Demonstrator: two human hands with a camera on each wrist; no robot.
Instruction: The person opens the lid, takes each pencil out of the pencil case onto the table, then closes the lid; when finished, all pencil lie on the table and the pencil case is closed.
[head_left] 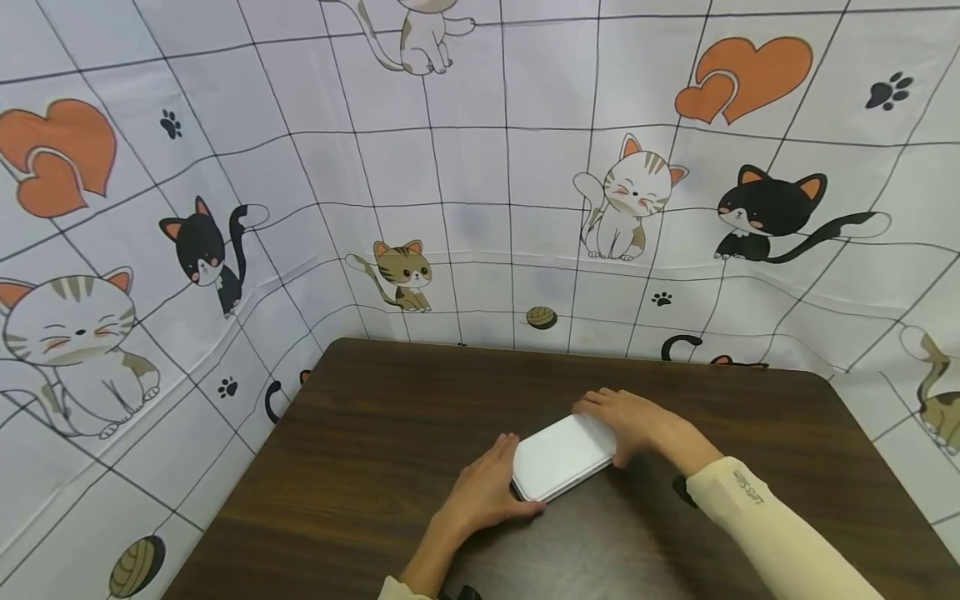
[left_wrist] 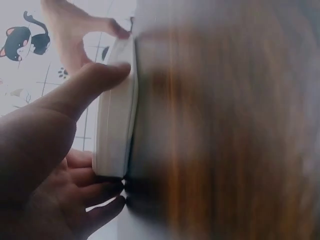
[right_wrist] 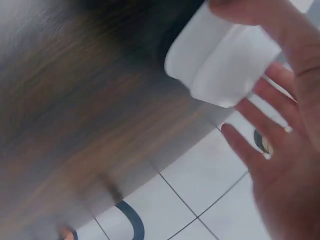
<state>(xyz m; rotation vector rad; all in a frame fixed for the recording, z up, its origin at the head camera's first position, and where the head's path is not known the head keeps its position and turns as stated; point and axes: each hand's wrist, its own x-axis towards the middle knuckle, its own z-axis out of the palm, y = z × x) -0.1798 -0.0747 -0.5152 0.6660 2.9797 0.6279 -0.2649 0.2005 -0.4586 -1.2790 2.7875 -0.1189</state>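
A flat white rectangular box (head_left: 566, 457) with rounded corners is at the middle of the dark wooden table. My left hand (head_left: 483, 490) grips its left end, thumb on the near side and fingers round the far side. At the opposite end my right hand (head_left: 633, 427) holds it the same way. In the left wrist view a seam runs along the side of the box (left_wrist: 115, 125), close to the tabletop; whether it touches the wood I cannot tell. The right wrist view shows a stepped edge on the box (right_wrist: 232, 65) beside the right thumb. Its contents are hidden.
The brown table (head_left: 360, 442) ends at a far edge close to a white gridded curtain (head_left: 465, 167) printed with cats, hearts and paw prints. That curtain also hangs along the left and right sides. Long cream sleeves (head_left: 780, 525) cover the forearms.
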